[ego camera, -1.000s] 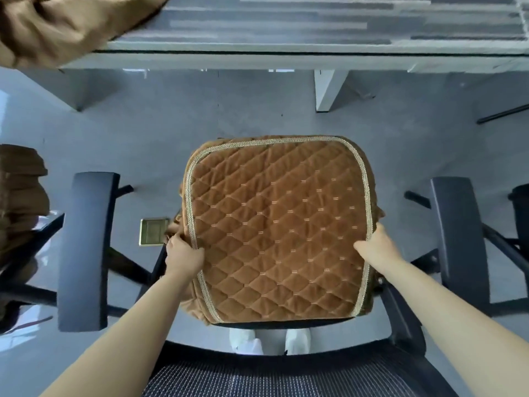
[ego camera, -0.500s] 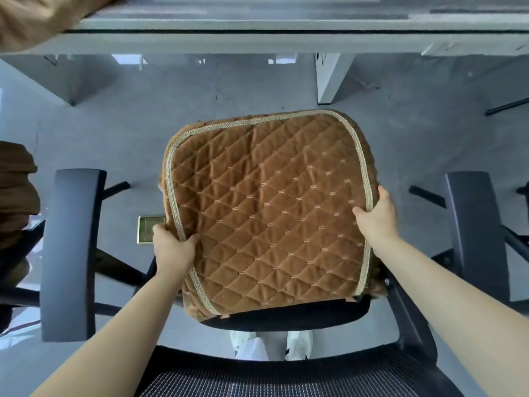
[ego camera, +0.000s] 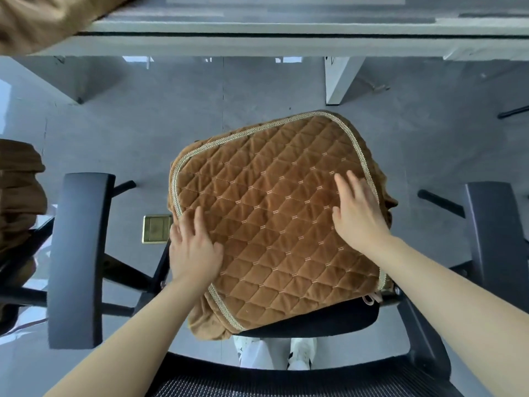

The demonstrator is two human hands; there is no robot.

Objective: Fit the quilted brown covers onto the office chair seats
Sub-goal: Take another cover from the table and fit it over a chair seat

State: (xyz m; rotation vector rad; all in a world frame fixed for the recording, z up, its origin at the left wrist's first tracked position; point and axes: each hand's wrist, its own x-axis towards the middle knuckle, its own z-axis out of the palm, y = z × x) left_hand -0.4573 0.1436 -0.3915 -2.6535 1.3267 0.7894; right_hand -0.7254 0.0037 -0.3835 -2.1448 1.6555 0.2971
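A quilted brown cover [ego camera: 274, 213] with a beige braided border lies over the black office chair seat [ego camera: 315, 322], turned a little askew. A strip of bare black seat shows along the near edge. My left hand [ego camera: 193, 247] rests flat on the cover's left side, fingers spread. Flat on the right part of the cover, near the border, is my right hand [ego camera: 356, 213], also with fingers apart. Neither hand grips the fabric. A small pink loop [ego camera: 369, 298] hangs at the cover's near right corner.
Black armrests stand at left [ego camera: 80, 259] and right [ego camera: 492, 239]. The mesh backrest [ego camera: 257, 382] is at the bottom edge. A white desk [ego camera: 286, 41] runs across the top with brown fabric [ego camera: 43, 18] on its left end. More brown covers [ego camera: 17, 196] are piled at far left.
Both hands let go of the cover's side edges and moved onto its top surface, now lying flat. The cover has shifted and rotated slightly, exposing more black seat at the near edge.
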